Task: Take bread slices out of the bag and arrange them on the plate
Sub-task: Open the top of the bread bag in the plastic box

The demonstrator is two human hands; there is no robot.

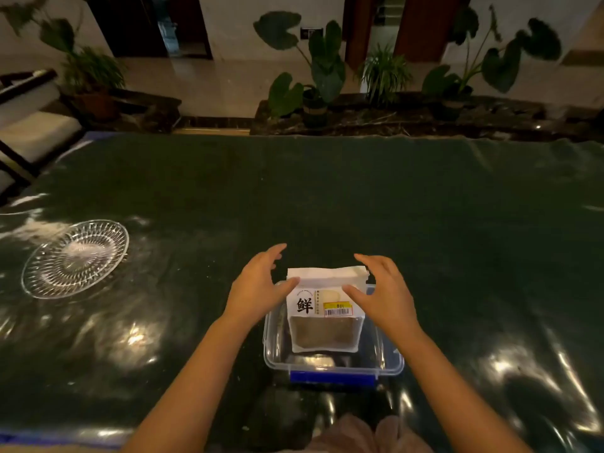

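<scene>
A white bread bag with a black character, a yellow price sticker and a clear window showing brown bread stands upright in a clear plastic box with a blue latch. My left hand is at the bag's upper left, fingers spread, thumb near or touching its edge. At the upper right of the bag, my right hand is spread with its thumb over the front. Neither hand has closed on the bag. An empty clear glass plate lies far to the left on the table.
The table is covered with a dark green glossy sheet that reflects light. Potted plants stand beyond the far edge. A chair or bench is at the far left.
</scene>
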